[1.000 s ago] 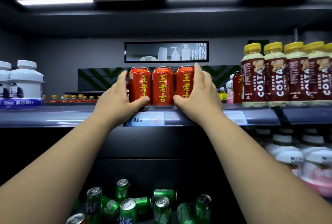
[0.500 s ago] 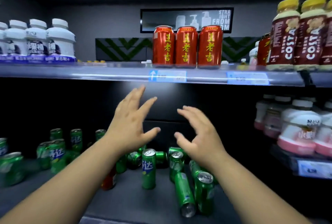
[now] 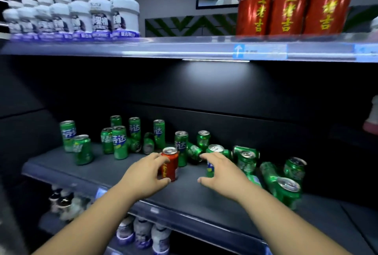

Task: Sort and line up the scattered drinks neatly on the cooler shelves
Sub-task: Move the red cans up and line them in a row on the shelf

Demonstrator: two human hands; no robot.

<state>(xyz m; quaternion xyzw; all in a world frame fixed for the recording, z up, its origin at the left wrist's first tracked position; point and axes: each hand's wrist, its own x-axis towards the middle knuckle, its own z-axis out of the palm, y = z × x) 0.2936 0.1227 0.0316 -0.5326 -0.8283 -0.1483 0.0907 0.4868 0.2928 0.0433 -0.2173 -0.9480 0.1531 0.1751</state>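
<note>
A lone red can (image 3: 170, 167) stands among several green cans (image 3: 119, 142) scattered on the dark middle shelf (image 3: 102, 170), some upright and some lying on their sides. My left hand (image 3: 146, 175) curls its fingers and thumb round the red can's left side. Just in front of an upright green can (image 3: 212, 165), my right hand (image 3: 222, 173) is cupped with fingers and thumb spread, and no grip shows. Three red cans (image 3: 286, 7) stand in a row at the right of the top shelf (image 3: 184, 48).
White bottles with purple labels (image 3: 81, 15) line the top shelf at the left. More bottles (image 3: 141, 234) stand on the shelf below. A pink-and-white bottle (image 3: 372, 119) shows at the right edge. Fallen green cans (image 3: 284, 185) crowd the shelf's right part.
Both hands let go of the red cans on the top shelf and dropped to the middle shelf. The view swung down and left, and my left hand closed on the lone red can.
</note>
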